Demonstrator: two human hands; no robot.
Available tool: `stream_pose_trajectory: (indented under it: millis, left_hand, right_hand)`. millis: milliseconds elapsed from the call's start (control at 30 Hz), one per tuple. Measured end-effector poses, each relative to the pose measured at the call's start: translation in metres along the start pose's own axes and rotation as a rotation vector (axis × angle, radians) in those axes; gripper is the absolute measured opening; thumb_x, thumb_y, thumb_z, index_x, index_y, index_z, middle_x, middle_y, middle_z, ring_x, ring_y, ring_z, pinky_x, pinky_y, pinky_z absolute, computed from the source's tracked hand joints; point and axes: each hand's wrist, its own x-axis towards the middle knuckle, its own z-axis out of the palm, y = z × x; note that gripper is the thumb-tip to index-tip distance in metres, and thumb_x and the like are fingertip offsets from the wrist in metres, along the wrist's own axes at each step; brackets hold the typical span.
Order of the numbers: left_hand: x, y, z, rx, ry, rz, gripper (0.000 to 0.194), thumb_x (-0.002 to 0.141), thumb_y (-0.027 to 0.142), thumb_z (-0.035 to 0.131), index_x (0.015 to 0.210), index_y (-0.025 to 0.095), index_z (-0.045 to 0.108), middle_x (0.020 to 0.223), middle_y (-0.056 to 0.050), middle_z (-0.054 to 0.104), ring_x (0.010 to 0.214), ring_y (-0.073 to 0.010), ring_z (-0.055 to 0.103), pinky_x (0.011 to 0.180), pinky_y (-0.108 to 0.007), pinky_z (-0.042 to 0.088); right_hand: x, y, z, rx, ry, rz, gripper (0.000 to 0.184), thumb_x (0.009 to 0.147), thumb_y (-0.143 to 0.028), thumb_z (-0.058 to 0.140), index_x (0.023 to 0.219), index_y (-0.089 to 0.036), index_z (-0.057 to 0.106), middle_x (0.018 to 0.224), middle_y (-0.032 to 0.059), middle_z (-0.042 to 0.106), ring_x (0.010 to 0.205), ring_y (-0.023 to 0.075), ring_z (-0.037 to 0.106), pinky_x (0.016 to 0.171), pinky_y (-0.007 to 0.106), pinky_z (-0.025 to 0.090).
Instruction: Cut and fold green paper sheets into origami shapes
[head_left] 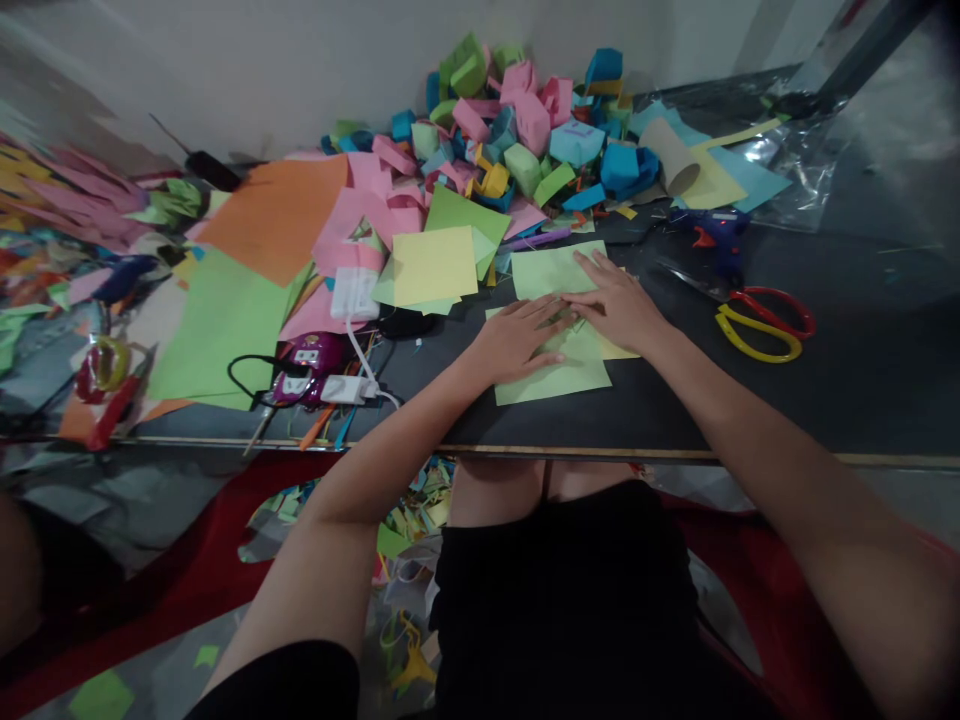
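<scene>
Pale green paper (555,384) lies on the dark table in front of me, and another pale green part (541,272) shows just beyond it; whether they are one sheet I cannot tell. My left hand (517,342) rests flat on the paper with its fingers spread. From the right, my right hand (616,300) presses on it too, fingers stretched out, its fingertips close to those of the left. A yellow-orange paper edge (621,347) peeks out under the right wrist. Scissors with red and yellow handles (761,325) lie to the right of my right hand.
Folded paper pieces (525,120) are heaped along the wall. A yellow square (435,266) and green sheets (217,325) lie leftward, near a purple power strip (311,365) with cables. Behind the scissors are a glue gun (712,232) and a cardboard tube (667,155).
</scene>
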Motion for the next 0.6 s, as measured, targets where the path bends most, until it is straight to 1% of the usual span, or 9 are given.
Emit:
stream_pose_trajectory:
  millis: [67,133,267,367,467,533,600]
  left_hand:
    - [-0.001,0.002,-0.002,0.01,0.029,-0.005,0.084,0.1,0.075,0.013,0.156,0.023,0.047,0.161,-0.016,0.048,0.148,-0.0323,0.046,0.116,-0.046,0.041]
    - [-0.002,0.004,-0.004,-0.005,0.036,0.017,0.082,0.101,0.074,0.012,0.154,0.025,0.051,0.157,-0.016,0.051,0.141,-0.0321,0.05,0.114,-0.046,0.042]
    - [-0.003,0.004,-0.007,-0.102,-0.007,0.07,0.077,0.105,0.067,0.01,0.152,0.026,0.054,0.148,-0.013,0.058,0.134,-0.0291,0.054,0.112,-0.045,0.042]
    - [-0.002,0.005,-0.009,-0.158,-0.001,0.072,0.079,0.103,0.07,0.009,0.151,0.027,0.055,0.153,-0.013,0.053,0.141,-0.0303,0.048,0.115,-0.047,0.039]
    - [-0.003,0.004,-0.011,-0.154,0.092,0.042,0.082,0.1,0.075,0.012,0.146,0.027,0.06,0.163,-0.013,0.043,0.152,-0.0345,0.033,0.121,-0.054,0.03]
    - [-0.005,0.001,-0.011,-0.143,0.151,-0.002,0.081,0.1,0.075,0.015,0.137,0.025,0.067,0.161,-0.014,0.044,0.153,-0.0355,0.031,0.122,-0.055,0.027]
    - [-0.006,-0.004,-0.01,-0.134,0.177,-0.043,0.078,0.102,0.073,0.017,0.129,0.025,0.072,0.155,-0.014,0.049,0.15,-0.0348,0.034,0.12,-0.054,0.028]
  right_hand:
    - [0.0,0.0,0.001,0.025,0.008,0.006,0.058,0.103,-0.045,0.053,0.16,-0.042,0.043,0.174,-0.0052,0.027,0.161,0.0401,0.023,0.127,0.073,0.022]
    - [0.0,0.0,0.002,0.039,0.016,0.01,0.06,0.102,-0.046,0.055,0.16,-0.041,0.043,0.174,-0.0053,0.027,0.161,0.0399,0.021,0.129,0.071,0.02]
    - [0.001,0.0,0.004,0.052,0.025,0.007,0.057,0.101,-0.046,0.056,0.157,-0.038,0.05,0.174,-0.0054,0.028,0.162,0.0381,0.019,0.132,0.068,0.015]
    - [0.001,-0.001,0.004,0.064,0.025,0.009,0.055,0.098,-0.043,0.059,0.152,-0.035,0.057,0.174,-0.004,0.028,0.162,0.0378,0.019,0.132,0.067,0.015]
    - [0.001,-0.002,0.004,0.066,0.023,0.023,0.047,0.097,-0.037,0.061,0.143,-0.033,0.067,0.174,-0.004,0.027,0.162,0.037,0.019,0.132,0.064,0.015]
    - [0.0,-0.003,0.004,0.066,0.025,0.03,0.044,0.096,-0.034,0.061,0.139,-0.033,0.071,0.174,-0.0046,0.028,0.163,0.0361,0.019,0.133,0.064,0.015]
    - [0.0,-0.004,0.003,0.066,0.027,0.026,0.046,0.094,-0.034,0.062,0.14,-0.034,0.07,0.173,-0.005,0.03,0.163,0.0359,0.019,0.132,0.065,0.015]
